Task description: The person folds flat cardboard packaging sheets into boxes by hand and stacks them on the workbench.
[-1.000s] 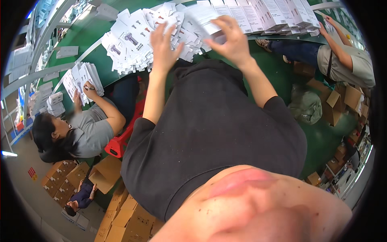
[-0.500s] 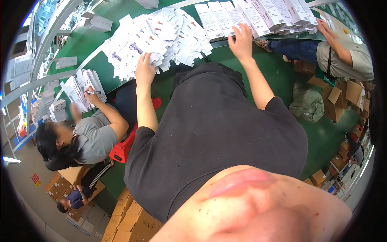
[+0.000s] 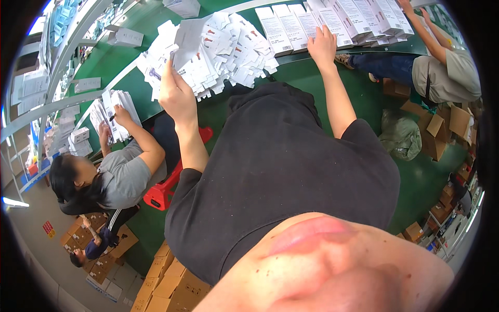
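Left hand (image 3: 176,96) is pinching a flat white carton blank (image 3: 189,36) above the heap (image 3: 218,57)—right hand (image 3: 323,48), apparently flat, is pressing the folded-box row (image 3: 332,23) along the table's (image 3: 119,62) far edge.

Green table (image 3: 130,57) under white cartons (image 3: 228,52)

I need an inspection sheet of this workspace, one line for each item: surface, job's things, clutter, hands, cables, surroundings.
Surface: green table, mostly covered.
Job's things: white flat card lifted from the pile of flat cards; row of white boxes behind.
Clutter: loose boxes on the table's far left.
Hands: left hand holds the card; right hand rests on the boxes.
Cables: nothing seen.
Surroundings: seated co-worker, red stool, cardboard cartons.
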The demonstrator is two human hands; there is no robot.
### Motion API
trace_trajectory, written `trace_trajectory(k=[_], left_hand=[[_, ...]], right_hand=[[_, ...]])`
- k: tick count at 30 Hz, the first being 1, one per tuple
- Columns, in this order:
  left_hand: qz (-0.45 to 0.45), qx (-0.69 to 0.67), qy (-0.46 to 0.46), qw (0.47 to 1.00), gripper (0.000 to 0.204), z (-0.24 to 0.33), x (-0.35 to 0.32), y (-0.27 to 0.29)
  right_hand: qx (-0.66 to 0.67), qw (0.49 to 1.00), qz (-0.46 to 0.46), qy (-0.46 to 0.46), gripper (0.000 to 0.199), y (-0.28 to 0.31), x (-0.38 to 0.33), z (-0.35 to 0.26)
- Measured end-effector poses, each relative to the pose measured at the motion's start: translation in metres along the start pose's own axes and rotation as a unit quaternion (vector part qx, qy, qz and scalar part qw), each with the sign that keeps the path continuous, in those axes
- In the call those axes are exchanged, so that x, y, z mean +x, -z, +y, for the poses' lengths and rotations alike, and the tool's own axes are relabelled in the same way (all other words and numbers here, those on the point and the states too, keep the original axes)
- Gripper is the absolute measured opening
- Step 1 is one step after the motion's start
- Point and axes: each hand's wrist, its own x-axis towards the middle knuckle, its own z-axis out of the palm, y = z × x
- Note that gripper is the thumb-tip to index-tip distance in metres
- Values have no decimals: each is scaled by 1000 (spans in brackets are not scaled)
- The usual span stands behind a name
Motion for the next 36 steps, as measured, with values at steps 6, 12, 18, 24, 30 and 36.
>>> trace_trajectory(k=[6, 12, 18, 24, 30, 36], left_hand=[[-42, -232, 120, 964, 35, 29, 0, -8], [-229, -511, 215, 800, 36, 54, 4, -12], [-433, -343, 259, 792, 47, 28, 19, -20], [-203, -397, 163, 880, 64, 14, 7, -37], [-194, -577, 35, 792, 73, 31, 8, -47], [-164, -612, -69, 771, 61, 50, 8, -45]], right_hand=[[340, 933, -26, 118, 69, 52, -13, -65], [356, 897, 28, 260, 110, 120, -30, -133], [445, 834, -71, 317, 108, 117, -42, -150], [609, 727, -187, 257, 99, 127, -38, -149], [697, 685, -71, 199, 84, 142, -19, -162], [759, 618, -205, 16, 48, 167, -27, -165]])
